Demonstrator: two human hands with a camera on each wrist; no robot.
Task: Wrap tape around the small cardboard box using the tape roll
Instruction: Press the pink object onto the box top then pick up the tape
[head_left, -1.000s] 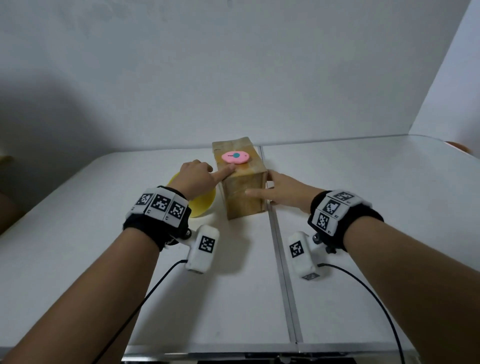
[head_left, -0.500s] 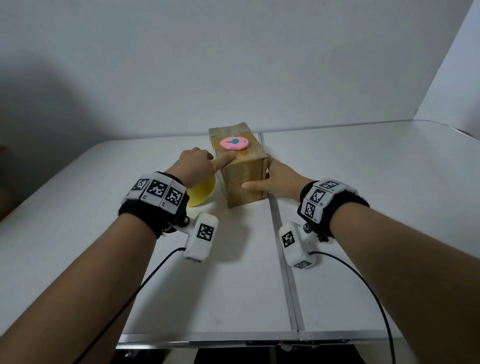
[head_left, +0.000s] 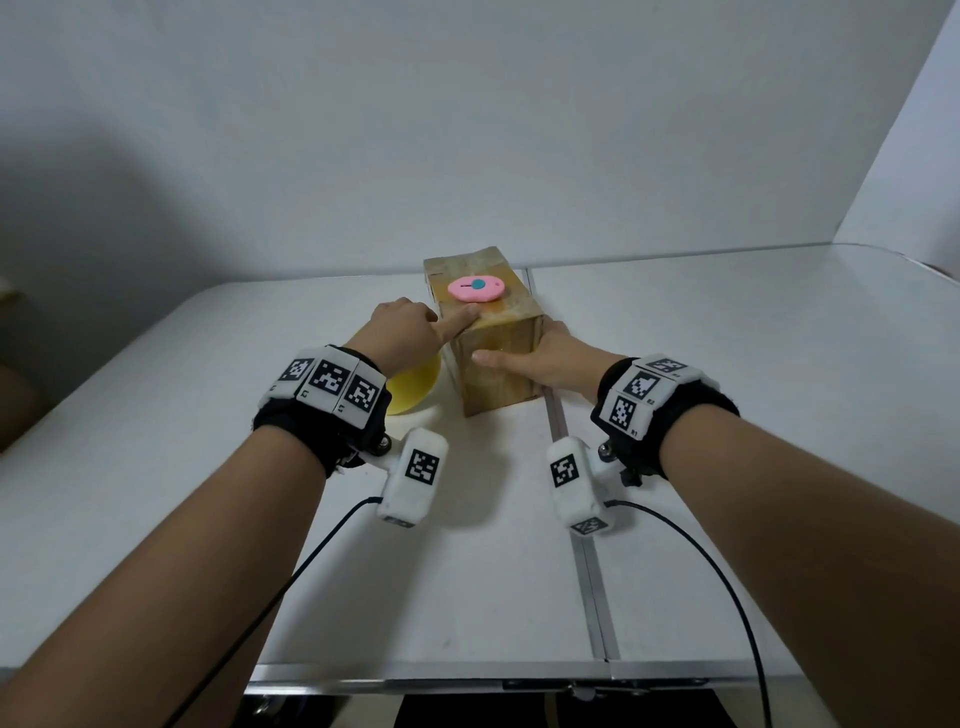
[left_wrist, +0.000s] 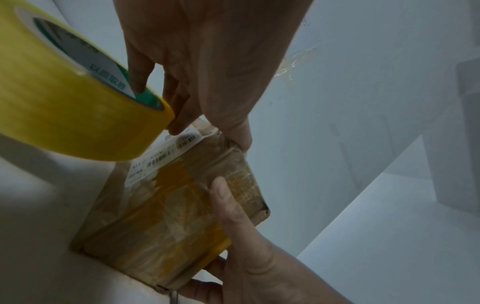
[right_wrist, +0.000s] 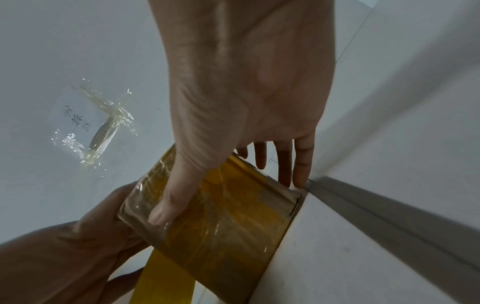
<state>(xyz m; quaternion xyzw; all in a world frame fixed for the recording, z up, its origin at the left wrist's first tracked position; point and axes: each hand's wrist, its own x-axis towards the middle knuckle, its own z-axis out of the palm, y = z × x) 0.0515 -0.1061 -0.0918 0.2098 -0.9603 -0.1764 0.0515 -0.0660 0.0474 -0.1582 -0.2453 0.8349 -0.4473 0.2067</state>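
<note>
The small cardboard box (head_left: 493, 364) stands upright mid-table, bound with yellowish tape, and a pink cutter (head_left: 475, 288) lies on its top. My left hand (head_left: 410, 332) presses its index finger on the box's top front edge. Its other fingers hold the yellow tape roll (left_wrist: 64, 102), one of them inside the core. The roll (head_left: 415, 384) hangs left of the box. A tape strip (right_wrist: 161, 283) runs from it to the box (right_wrist: 228, 226). My right hand (head_left: 540, 358) clasps the front right corner, thumb (right_wrist: 166, 207) flat on the taped front face, fingers down the right side.
A metal seam (head_left: 561, 426) runs front to back along the white table just right of the box. White walls close the back and the right. A crumpled scrap of clear tape (right_wrist: 101, 127) sticks to a white surface beyond the box. Cables trail from both wrist cameras.
The head view has shifted a little. Both hands stay on the box; my right thumb sits slightly higher and further left on the front face.
</note>
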